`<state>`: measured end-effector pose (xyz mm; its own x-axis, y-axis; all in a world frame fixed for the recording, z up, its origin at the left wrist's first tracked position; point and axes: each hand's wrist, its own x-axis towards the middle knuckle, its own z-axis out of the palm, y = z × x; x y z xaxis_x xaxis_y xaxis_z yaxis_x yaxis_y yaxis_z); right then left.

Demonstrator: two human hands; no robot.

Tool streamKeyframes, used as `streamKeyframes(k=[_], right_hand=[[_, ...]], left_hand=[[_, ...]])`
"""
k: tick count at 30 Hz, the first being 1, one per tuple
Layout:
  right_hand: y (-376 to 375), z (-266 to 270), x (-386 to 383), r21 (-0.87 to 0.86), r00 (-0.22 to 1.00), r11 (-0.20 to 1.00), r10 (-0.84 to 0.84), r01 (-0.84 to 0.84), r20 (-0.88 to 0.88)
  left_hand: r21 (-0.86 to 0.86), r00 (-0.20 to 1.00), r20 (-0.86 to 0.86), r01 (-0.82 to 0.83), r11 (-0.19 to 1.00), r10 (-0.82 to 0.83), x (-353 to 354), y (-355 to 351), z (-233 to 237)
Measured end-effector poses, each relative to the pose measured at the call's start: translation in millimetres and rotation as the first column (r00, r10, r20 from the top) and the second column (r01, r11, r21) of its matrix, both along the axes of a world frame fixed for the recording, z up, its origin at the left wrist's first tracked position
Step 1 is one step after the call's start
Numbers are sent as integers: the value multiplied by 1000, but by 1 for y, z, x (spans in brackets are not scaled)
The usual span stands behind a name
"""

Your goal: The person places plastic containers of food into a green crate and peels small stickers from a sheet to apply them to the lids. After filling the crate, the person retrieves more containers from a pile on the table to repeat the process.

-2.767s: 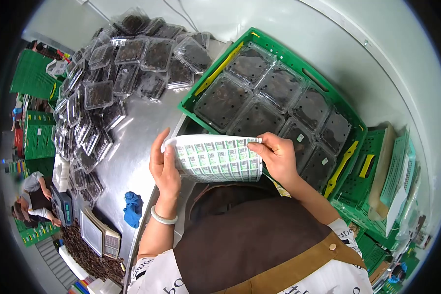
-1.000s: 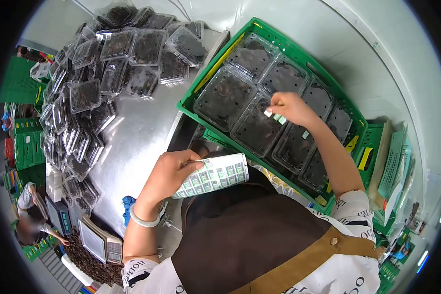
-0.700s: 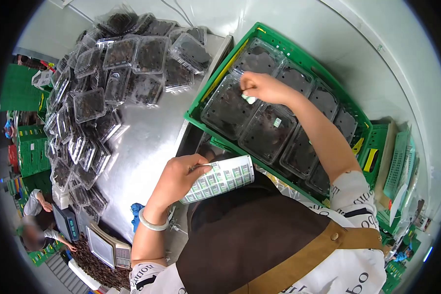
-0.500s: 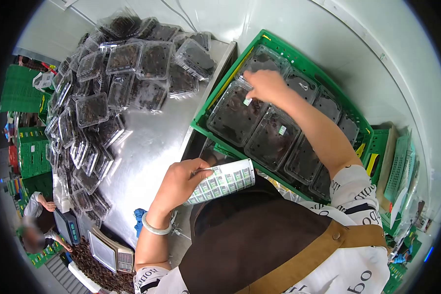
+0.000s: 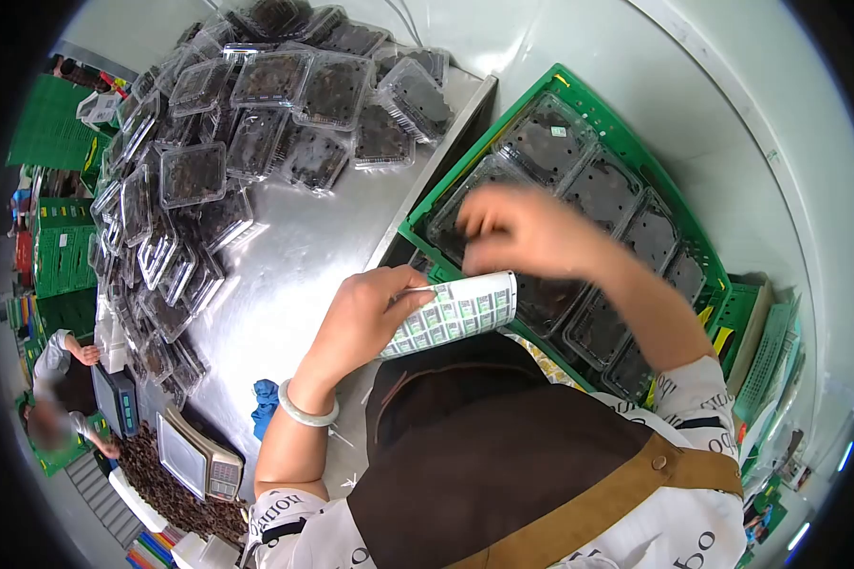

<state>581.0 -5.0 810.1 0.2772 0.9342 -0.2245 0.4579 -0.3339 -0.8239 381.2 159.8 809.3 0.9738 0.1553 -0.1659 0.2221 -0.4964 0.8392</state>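
My left hand (image 5: 370, 318) is closed on a curled sheet of labels (image 5: 451, 313), with rows of small green and white stickers facing up. Its thumb presses on the near left part of the sheet. Just above the sheet, blurred by motion, my right hand (image 5: 522, 232) hangs over the green crate (image 5: 721, 284). Its fingers are bent and apart from the thumb, with nothing visible between them. Clear plastic boxes of dark contents (image 5: 603, 194) fill the crate. One white-green sticker (image 5: 558, 132) shows on the far box; my hand and forearm hide parts of other boxes.
Many similar clear boxes (image 5: 194, 175) are heaped on the steel table (image 5: 304, 232) to the left. A scale (image 5: 194, 455) and a blue crumpled item (image 5: 266, 408) lie nearer. Another person (image 5: 71, 389) works at the far left beside loose dark produce (image 5: 161, 484).
My right hand has drawn back from the far box toward the label sheet, uncovering a sticker on that box. My left hand has shifted slightly right and up with the sheet.
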Motion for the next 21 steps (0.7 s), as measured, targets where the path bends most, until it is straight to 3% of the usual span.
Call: streamKeyframes(k=[1,2,3,5,7,9,10,11,15,16,21], right_hand=[[-6,-8,-25,78,984,988,120,-130,129],[-14,-22,-44,210,968,965,111,-159,223],[-19,-22,-54,81,977,989,108,-124,184],[-30,-28,-57,79,987,996,39,-52,155],[-39,-24,-53,80,997,996,-55,51,47],[-47,-21,-53,71,995,993,-95,97,-29],[-49,-20,-54,66,995,994,-89,92,-45],[-50,-21,-55,62,995,994,-82,85,-59],[-54,-23,-60,106,999,994,-32,29,35],[-56,-24,-61,108,997,994,-4,-5,82],[-72,-15,-63,54,968,991,110,-125,224]], left_hand=[[23,999,32,0,1000,-1,1,-1,0],[9,998,-63,22,1000,-22,2,-2,4],[83,997,67,-33,996,28,2,-3,4],[204,940,328,-170,964,96,-1,-4,4],[168,888,281,-419,892,364,-16,0,-4],[9,841,113,-534,846,529,-32,0,-14],[-311,831,13,-525,792,556,-36,-5,-16],[-597,829,-86,-487,638,552,-37,-14,-16],[-622,811,-66,-489,612,581,-41,-34,-12],[-605,832,-36,-459,650,554,-45,-33,-20],[-633,874,-123,-434,641,470,-59,-38,-4]])
